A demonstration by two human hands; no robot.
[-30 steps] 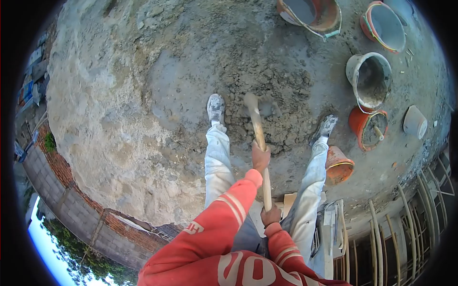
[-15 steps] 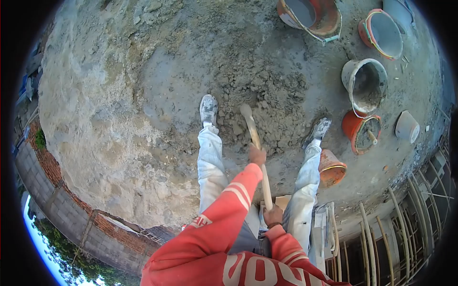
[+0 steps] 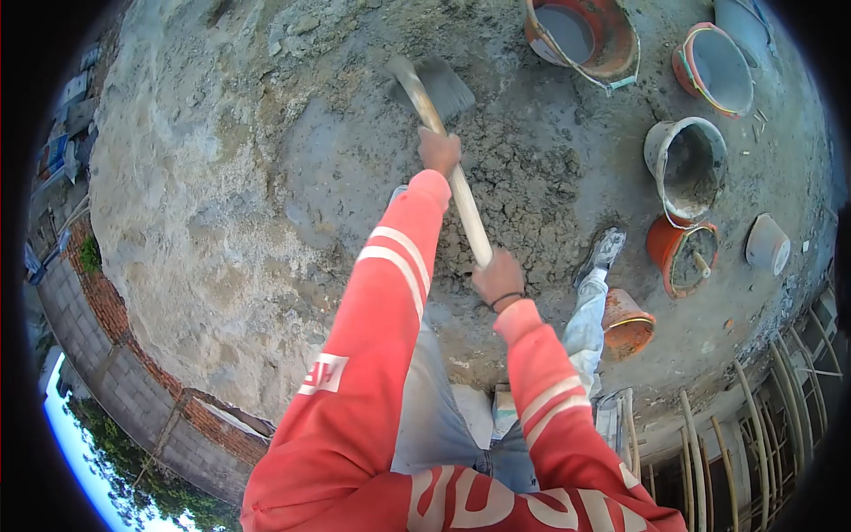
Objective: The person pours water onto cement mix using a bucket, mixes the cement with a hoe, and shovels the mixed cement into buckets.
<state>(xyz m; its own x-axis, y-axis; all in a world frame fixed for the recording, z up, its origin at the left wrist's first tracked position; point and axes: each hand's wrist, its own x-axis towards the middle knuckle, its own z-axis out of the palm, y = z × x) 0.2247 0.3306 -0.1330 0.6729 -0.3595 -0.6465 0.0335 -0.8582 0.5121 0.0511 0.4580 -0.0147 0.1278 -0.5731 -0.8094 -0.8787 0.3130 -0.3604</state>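
Observation:
My left hand (image 3: 439,152) is wrapped round the upper part of a hoe's wooden handle, near the blade end. Lower down, my right hand (image 3: 499,279), with a dark band at its wrist, grips the handle's near end. The hoe (image 3: 465,211) reaches forward, and its broad grey blade (image 3: 448,87) is slightly blurred at the far side of the wet mortar (image 3: 523,177). Whether the blade's edge touches the mortar I cannot tell. The mortar lies lumpy and grey on the ground in front of me, between the hoe and my right shoe (image 3: 605,248).
To the right stand a large orange bucket (image 3: 620,40) of grey liquid, another filled bucket (image 3: 716,71), a whitish bucket (image 3: 660,151) and an orange one (image 3: 665,244). Two more lie tipped, one orange (image 3: 620,310), one pale (image 3: 762,241). Wooden poles (image 3: 700,443) rise at lower right.
Both hands have moved forward with the hoe, the left one also leftward. The hoe's head has swung away from me, and its blade now shows. My left shoe is now hidden behind my sleeve.

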